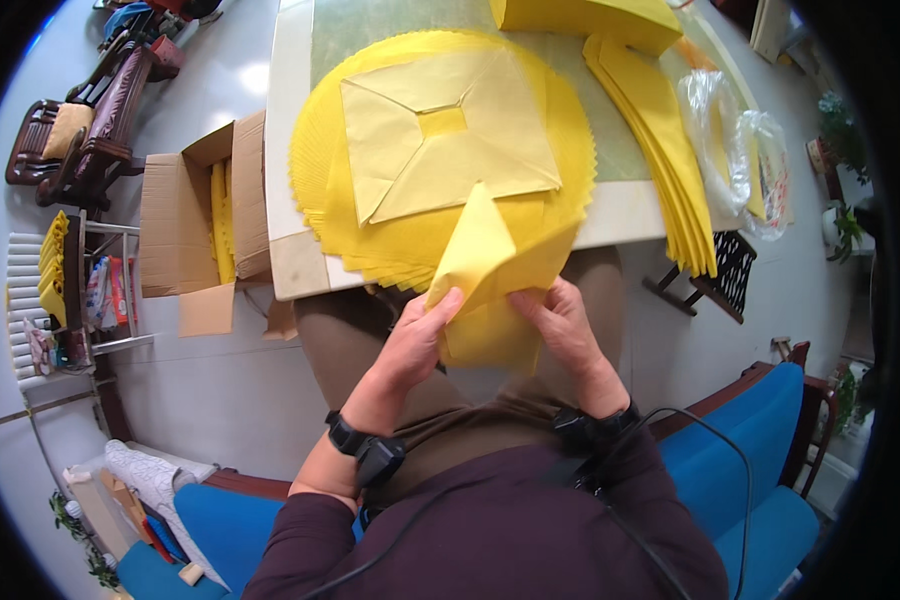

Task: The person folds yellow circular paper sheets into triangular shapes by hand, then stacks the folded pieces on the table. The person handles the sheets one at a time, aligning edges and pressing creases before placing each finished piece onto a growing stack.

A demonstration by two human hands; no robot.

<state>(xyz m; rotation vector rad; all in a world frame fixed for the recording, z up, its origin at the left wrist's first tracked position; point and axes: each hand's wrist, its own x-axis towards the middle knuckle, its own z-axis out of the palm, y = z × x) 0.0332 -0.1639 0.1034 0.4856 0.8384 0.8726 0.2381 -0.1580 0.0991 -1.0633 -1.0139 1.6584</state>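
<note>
Above my lap, at the table's near edge, both hands hold one sheet of yellow paper [487, 270] that is partly folded. My left hand [420, 330] pinches its left side with the thumb on top. On the right side, my right hand [562, 322] grips it the same way, thumb over the paper. One pointed flap stands up toward the table. Beyond it lies a wide round fan of yellow sheets [315, 150]. On this fan rests a paler yellow folded square [390, 97], its flaps meeting around a small rectangular gap.
A stone-topped table [304, 270] carries it all. Long yellow folded strips [645, 150] hang over its right edge near clear plastic bags [712, 142]. An open cardboard box [165, 225] holding yellow items stands left. Blue seat cushions [742, 442] lie behind me. A black cable [746, 480] loops from my right wrist.
</note>
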